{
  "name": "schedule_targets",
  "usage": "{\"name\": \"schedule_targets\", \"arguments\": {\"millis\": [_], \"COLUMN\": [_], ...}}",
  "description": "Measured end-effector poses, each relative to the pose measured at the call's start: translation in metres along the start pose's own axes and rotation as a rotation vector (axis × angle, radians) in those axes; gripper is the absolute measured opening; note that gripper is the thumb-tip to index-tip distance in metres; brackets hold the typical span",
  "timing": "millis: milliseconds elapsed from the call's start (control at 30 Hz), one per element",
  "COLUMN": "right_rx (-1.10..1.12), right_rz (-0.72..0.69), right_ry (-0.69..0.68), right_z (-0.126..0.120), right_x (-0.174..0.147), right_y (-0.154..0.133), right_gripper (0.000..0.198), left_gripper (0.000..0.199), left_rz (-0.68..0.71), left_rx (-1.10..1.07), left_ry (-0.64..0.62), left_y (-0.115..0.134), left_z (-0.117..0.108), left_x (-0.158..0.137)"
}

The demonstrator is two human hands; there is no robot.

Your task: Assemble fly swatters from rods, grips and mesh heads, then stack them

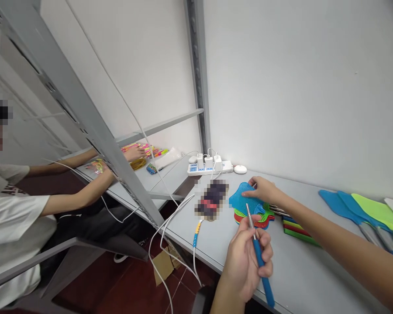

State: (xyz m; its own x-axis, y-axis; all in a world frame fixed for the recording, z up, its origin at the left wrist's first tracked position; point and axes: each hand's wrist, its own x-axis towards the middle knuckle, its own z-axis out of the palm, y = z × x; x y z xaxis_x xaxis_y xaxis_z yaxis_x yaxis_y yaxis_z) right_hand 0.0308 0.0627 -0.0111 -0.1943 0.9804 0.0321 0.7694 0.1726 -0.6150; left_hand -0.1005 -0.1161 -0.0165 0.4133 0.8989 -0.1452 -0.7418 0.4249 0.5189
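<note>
My left hand (245,257) is closed around a telescopic fly swatter handle (258,253) with a blue grip and a thin metal rod pointing up and away. Just beyond it, my right hand (263,192) pinches a blue perforated fly swatter head (240,198) by its edge. Under that head lies a pile of green, red and blue swatter heads (267,216). The metal rod's tip appears close to the blue head; whether they touch I cannot tell. Partly behind my right forearm are several handles with coloured grips (298,233).
Blue and lime fly swatters (363,205) lie at the right. A phone (212,200) on a cable lies left of the pile. A power strip (209,168) with chargers stands by the wall. Left of the metal shelf post (85,117), another person (13,209) works at a table.
</note>
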Motion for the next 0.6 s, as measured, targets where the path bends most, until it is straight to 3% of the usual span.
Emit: {"name": "schedule_targets", "arguments": {"millis": [133, 200, 300, 367, 433, 600], "right_rx": [0.236, 0.365, 0.825, 0.971, 1.018, 1.017], "right_rz": [-0.027, -0.046, 0.188, 0.344, 0.407, 0.311], "right_ry": [-0.042, -0.037, 0.208, 0.383, 0.463, 0.571], "right_z": [-0.031, -0.049, -0.071, -0.082, -0.090, -0.114], "right_x": [-0.025, -0.049, -0.094, -0.123, -0.148, -0.170], "right_y": [-0.012, -0.013, -0.002, 0.013, 0.033, 0.092], "right_gripper": [0.038, 0.036, 0.035, 0.036, 0.040, 0.048], "left_gripper": [0.028, 0.035, 0.042, 0.039, 0.035, 0.027], "left_rz": [0.006, -0.022, -0.107, -0.190, -0.239, 0.148], "left_rx": [0.080, 0.198, 0.390, 0.531, 0.717, 1.302], "left_ry": [-0.189, -0.225, -0.202, -0.197, -0.234, -0.331], "left_y": [-0.006, -0.012, -0.020, -0.022, -0.022, -0.020], "left_z": [-0.002, -0.002, 0.006, 0.017, 0.032, 0.072], "left_x": [-0.005, -0.005, -0.001, 0.004, 0.012, 0.064]}}
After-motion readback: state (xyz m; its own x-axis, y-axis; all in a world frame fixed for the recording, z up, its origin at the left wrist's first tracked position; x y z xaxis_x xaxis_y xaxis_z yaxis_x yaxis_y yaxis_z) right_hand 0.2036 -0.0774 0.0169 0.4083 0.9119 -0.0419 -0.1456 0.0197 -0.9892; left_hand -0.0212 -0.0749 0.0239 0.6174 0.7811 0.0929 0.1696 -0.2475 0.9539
